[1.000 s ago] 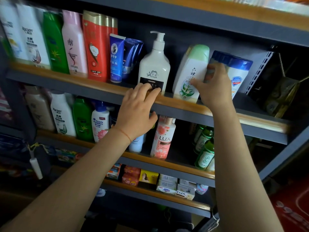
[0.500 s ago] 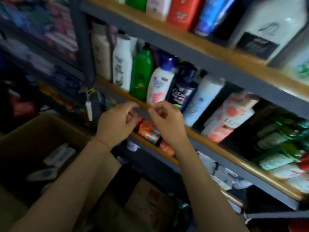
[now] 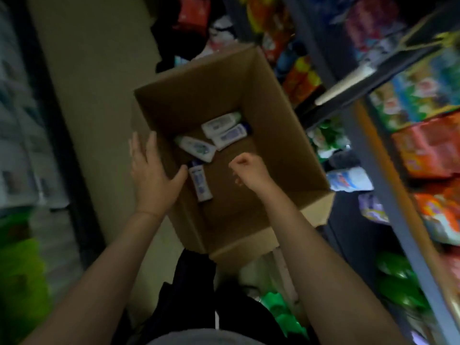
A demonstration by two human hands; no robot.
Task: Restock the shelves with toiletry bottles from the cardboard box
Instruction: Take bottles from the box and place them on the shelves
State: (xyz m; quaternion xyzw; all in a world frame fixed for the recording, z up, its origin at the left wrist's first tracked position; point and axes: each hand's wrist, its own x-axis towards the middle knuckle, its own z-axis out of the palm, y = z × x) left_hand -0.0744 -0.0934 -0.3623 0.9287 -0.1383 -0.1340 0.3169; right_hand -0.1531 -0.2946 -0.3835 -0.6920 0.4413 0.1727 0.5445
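I see my left hand [image 3: 151,170] spread flat, fingers straight, at the left wall of the cardboard box [image 3: 286,135]. My right hand [image 3: 249,170] is clenched over the box, holding nothing. Four white bottles [image 3: 196,146] lie on the box floor; labels too blurred to read. Shelves [image 3: 388,170] stand right.

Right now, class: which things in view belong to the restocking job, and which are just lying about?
Part of the job:
cardboard box
four bottles in the box
shelves
left hand
right hand

Just lying about:
green items by the shelf foot
dark bundle beyond the box
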